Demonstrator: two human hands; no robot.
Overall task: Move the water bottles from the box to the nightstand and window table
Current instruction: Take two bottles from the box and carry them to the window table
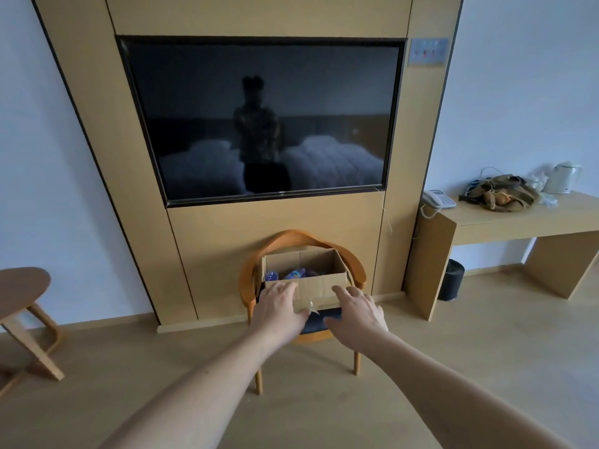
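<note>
From the head camera, both arms are reaching out toward the cardboard box (311,280) sitting on a chair (252,286). The left hand (280,311) and the right hand (358,311) are both spread wide, holding nothing. The water bottles (293,274) are lying inside the box, showing purple-blue. I think the hands should go over the near wall and pick one bottle each. The chair's curved arms are hugging the box sides, so lifting straight up looks best. The floor (486,351) around is giving room to turn.

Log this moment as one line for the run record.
stage: reaching | left hand: open, at box front | right hand: open, near box | bottles: in box | box: on chair
</note>
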